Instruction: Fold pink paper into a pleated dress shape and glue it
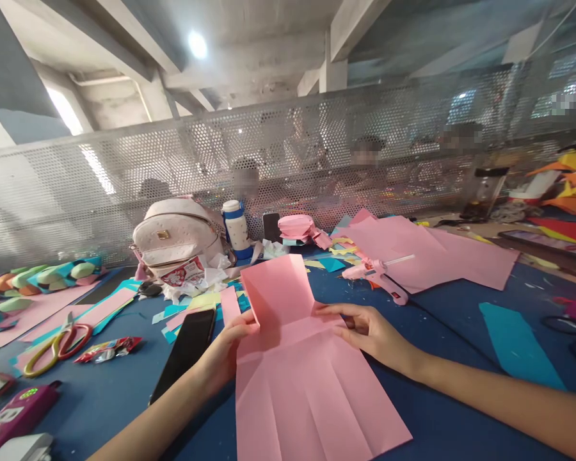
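Head view: left fingers (242, 325) and right fingers (348, 311) hold pink paper (292, 378), the red label (181, 274) unreadable.

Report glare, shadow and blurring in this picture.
Head view: the lamp glares white; head view: soft shadow darkens the pink paper near the left hand; head view: a background head behind the mesh screen is pixelated.

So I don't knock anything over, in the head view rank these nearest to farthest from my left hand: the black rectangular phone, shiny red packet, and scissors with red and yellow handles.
1. Black rectangular phone: just left of your left hand.
2. Shiny red packet: farther left, past the phone.
3. Scissors: farthest left of the three, beyond the packet.
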`<state>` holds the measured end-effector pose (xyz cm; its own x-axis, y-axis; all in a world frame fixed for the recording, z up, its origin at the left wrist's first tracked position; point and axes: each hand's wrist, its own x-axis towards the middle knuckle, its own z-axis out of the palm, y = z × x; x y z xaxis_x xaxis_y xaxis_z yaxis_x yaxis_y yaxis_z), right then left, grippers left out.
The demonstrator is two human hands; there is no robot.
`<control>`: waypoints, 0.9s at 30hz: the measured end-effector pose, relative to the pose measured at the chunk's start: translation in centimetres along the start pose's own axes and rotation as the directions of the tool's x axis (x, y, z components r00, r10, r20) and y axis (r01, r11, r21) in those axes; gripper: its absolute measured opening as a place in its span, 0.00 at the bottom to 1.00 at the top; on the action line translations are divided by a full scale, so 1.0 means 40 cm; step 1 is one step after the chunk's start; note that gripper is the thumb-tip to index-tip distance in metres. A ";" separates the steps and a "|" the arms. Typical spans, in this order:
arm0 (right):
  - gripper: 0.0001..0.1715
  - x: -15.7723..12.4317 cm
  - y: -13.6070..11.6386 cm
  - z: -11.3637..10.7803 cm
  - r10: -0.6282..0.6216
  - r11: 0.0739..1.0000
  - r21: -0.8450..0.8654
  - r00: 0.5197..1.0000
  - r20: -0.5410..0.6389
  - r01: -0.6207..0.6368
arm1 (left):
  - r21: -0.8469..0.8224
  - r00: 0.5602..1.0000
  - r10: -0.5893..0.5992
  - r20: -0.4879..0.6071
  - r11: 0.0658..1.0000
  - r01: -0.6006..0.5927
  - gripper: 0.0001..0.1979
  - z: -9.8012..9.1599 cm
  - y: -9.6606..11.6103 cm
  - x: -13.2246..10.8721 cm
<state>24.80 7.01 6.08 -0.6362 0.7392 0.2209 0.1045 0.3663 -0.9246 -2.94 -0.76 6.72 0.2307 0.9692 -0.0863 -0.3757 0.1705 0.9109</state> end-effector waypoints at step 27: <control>0.19 -0.006 -0.003 0.001 -0.004 1.000 -0.007 0.998 0.057 0.005 | 0.199 0.967 -0.066 -0.245 0.973 0.117 0.19 -0.007 -0.026 0.003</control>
<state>24.90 6.76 6.11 -0.6789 0.7044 0.2071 0.1066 0.3736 -0.9215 -2.76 -0.77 5.65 0.0278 0.9697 -0.2426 -0.1603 0.2439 0.9565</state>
